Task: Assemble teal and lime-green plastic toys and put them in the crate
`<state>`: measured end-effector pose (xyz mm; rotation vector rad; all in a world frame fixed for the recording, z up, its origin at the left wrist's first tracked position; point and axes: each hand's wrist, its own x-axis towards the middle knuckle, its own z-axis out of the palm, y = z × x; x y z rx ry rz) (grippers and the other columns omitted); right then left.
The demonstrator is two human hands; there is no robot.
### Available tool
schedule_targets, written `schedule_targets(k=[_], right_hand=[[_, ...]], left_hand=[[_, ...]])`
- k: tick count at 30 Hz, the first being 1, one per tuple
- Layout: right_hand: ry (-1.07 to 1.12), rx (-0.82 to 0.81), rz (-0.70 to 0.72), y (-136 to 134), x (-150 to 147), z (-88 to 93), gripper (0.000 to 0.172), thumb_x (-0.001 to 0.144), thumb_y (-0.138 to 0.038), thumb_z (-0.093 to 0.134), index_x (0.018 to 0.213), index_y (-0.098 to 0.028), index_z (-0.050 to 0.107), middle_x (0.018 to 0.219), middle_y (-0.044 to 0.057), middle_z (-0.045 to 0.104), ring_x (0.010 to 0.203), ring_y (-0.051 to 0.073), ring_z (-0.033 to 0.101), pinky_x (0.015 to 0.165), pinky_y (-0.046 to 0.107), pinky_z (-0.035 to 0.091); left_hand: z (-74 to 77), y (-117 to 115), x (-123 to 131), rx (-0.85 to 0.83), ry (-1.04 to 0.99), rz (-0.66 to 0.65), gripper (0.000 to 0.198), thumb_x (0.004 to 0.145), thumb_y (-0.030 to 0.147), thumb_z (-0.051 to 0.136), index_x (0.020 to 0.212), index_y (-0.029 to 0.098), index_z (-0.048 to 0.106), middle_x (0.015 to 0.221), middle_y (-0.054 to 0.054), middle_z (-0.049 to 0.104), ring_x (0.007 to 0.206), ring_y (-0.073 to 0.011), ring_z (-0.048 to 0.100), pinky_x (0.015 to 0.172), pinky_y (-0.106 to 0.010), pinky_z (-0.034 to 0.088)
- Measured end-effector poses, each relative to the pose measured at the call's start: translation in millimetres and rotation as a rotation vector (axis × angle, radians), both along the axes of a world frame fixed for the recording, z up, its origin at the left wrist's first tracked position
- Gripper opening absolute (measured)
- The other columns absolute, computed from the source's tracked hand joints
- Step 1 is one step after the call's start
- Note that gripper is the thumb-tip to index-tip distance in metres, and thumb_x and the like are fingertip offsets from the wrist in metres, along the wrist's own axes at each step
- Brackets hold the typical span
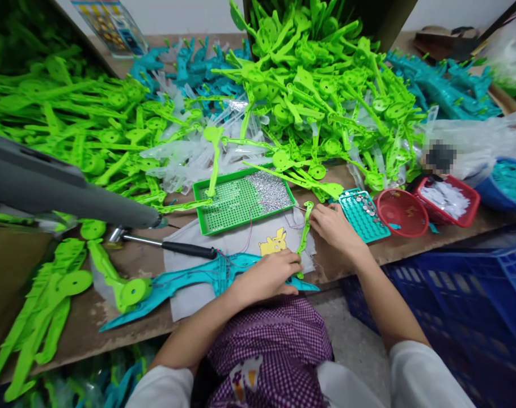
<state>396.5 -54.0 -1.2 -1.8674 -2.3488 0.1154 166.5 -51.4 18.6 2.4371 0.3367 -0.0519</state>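
My left hand lies closed over the right end of a long teal plastic toy part on a grey cloth. My right hand pinches the upper end of a slim green plastic part that stands on the cloth between both hands. A thin red wire loops across the cloth. Behind it is a green perforated tray with tiny silver pieces in its right half. A teal tray holding round metal discs lies just right of my right hand.
Large heaps of green parts and teal parts fill the back of the bench, with clear plastic pieces between them. A red round basket, a red box, a black-handled tool, a grey bar, blue crates.
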Motion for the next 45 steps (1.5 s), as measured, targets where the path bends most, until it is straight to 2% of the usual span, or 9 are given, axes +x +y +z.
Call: schedule_targets(k=[4,8,16,25,30,32,36,40,45], right_hand=[[0.258,-0.04,0.014,-2.1,10.8,-5.2,0.017,0.093,-0.022,0.049,0.104,-0.022,0.061,0.101,0.007,0.061,0.097,0.023,0.058,0.082,0.036,0.038],[0.411,-0.097,0.037,-1.8,19.0,-6.6,0.017,0.093,-0.026,0.05,0.098,-0.024,0.067,0.1,0.006,0.059,0.095,0.021,0.058,0.081,0.036,0.043],[0.344,-0.132,0.062,0.6,20.7,-5.8,0.016,0.095,-0.027,0.048,0.096,-0.022,0.064,0.099,0.006,0.059,0.096,0.021,0.056,0.082,0.035,0.038],[0.082,-0.113,0.12,13.7,13.1,-5.2,0.009,0.092,-0.023,0.052,0.089,-0.021,0.06,0.093,0.005,0.058,0.087,0.02,0.054,0.07,0.031,0.03],[0.153,-0.164,0.136,20.0,16.7,-0.6,0.007,0.089,-0.02,0.056,0.087,-0.022,0.062,0.091,0.003,0.059,0.083,0.017,0.055,0.067,0.029,0.032],[0.194,-0.188,0.146,22.4,17.9,0.0,0.006,0.088,-0.019,0.058,0.087,-0.022,0.063,0.09,0.003,0.059,0.081,0.016,0.056,0.067,0.029,0.034],[0.207,-0.233,0.145,27.8,18.6,-0.7,0.005,0.085,-0.018,0.061,0.085,-0.022,0.064,0.088,0.002,0.059,0.076,0.015,0.056,0.065,0.028,0.036],[0.216,-0.267,0.128,32.0,18.5,-2.4,0.004,0.083,-0.017,0.063,0.083,-0.021,0.064,0.088,0.002,0.06,0.077,0.016,0.057,0.066,0.027,0.037],[0.198,-0.306,0.127,35.4,19.1,-1.0,0.003,0.082,-0.018,0.064,0.083,-0.021,0.064,0.091,0.003,0.062,0.081,0.017,0.058,0.067,0.026,0.037]], left_hand=[[0.3,1.4,-1.0,-0.017,-0.013,0.002,0.042,0.077,0.034,0.074,0.114,0.015,0.064,0.119,-0.01,0.063,0.111,-0.0256,0.057,0.093,-0.036,0.047],[0.7,2.8,-1.3,-0.034,-0.004,-0.005,0.04,0.078,0.034,0.073,0.113,0.017,0.065,0.117,-0.01,0.064,0.111,-0.0257,0.057,0.093,-0.037,0.047],[4.0,3.2,-1.7,-0.044,0.002,-0.013,0.041,0.078,0.035,0.074,0.113,0.017,0.065,0.115,-0.009,0.064,0.109,-0.0245,0.057,0.094,-0.035,0.046],[3.2,5.5,-2.6,-0.06,-0.013,-0.004,0.041,0.078,0.039,0.073,0.112,0.018,0.066,0.115,-0.009,0.065,0.11,-0.0247,0.059,0.095,-0.036,0.045],[10.8,6.9,-8.0,-0.131,-0.046,0.033,0.051,0.086,0.046,0.062,0.129,0.019,0.055,0.129,-0.01,0.061,0.119,-0.0225,0.056,0.102,-0.035,0.043],[9.0,7.0,-2.2,-0.065,-0.084,0.155,0.049,0.092,0.043,0.053,0.135,0.019,0.048,0.135,-0.011,0.055,0.125,-0.0214,0.052,0.105,-0.035,0.042],[-9.3,17.0,25.5,0.248,-0.083,0.414,0.046,0.097,0.027,0.044,0.139,0.008,0.039,0.14,-0.019,0.047,0.133,-0.0261,0.042,0.112,-0.044,0.033],[-19.9,31.2,43.7,0.453,0.023,0.351,0.034,0.096,0.014,0.035,0.125,0.004,0.049,0.111,-0.015,0.063,0.115,-0.0238,0.054,0.113,-0.047,0.027],[-9.4,27.9,53.1,0.421,0.079,0.38,0.031,0.1,0.023,0.03,0.103,0.01,0.058,0.091,-0.011,0.064,0.092,-0.0238,0.06,0.09,-0.042,0.045]])
